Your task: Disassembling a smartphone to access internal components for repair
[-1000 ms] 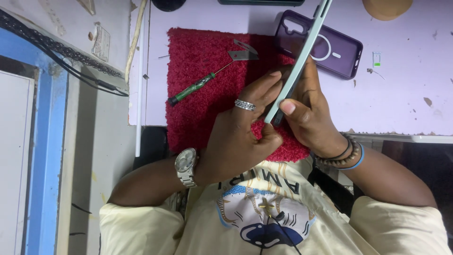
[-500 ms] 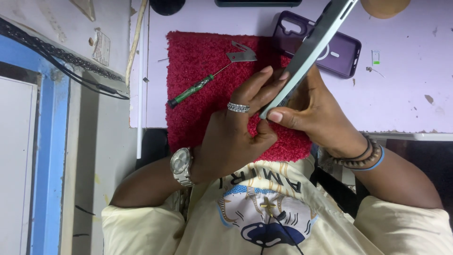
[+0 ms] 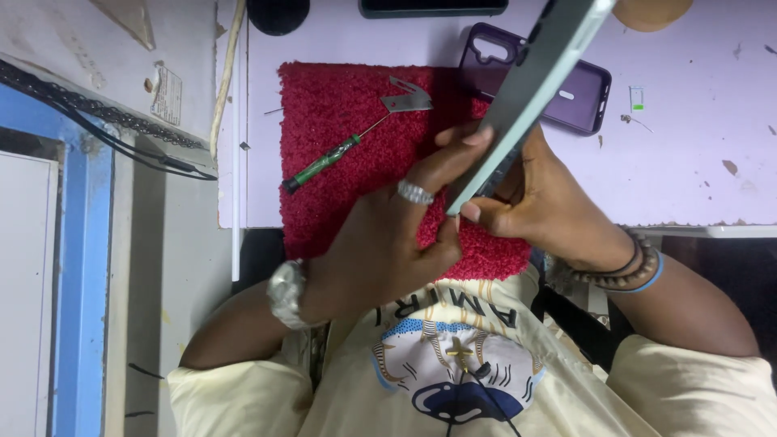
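**Clerk:** Since the earlier frame, item one, the phone (image 3: 530,85), tilts further over; its top end now leans toward the upper right and runs past the top edge of view, where before it stood nearer upright.

**Checker:** Who holds it?

**Clerk:** Both hands. Left hand (image 3: 388,235), silver ring on one finger, watch (image 3: 285,293) at the wrist: closed on the lower part of the phone, fingers laid along its pale side, thumb near the bottom corner. Right hand (image 3: 542,202), bracelets (image 3: 627,267) at the wrist: also gripping, wrapped round the lower end from the far side. Thumb tips of the two hands nearly meet at the bottom corner.

**Checker:** Position of the phone?

**Clerk:** Raised above the red mat (image 3: 340,121), not resting on it, edge-on to the camera, slanting from lower left to upper right.

**Checker:** Other entries?

**Clerk:** Green-handled screwdriver (image 3: 324,162), lying slantwise on the mat, left of the hands. Flat metal tool (image 3: 409,95), on the mat at the screwdriver's tip. Purple phone case (image 3: 575,97), on the lilac table (image 3: 696,137), partly behind the raised phone. Dark flat device (image 3: 433,7), at the table's top edge.
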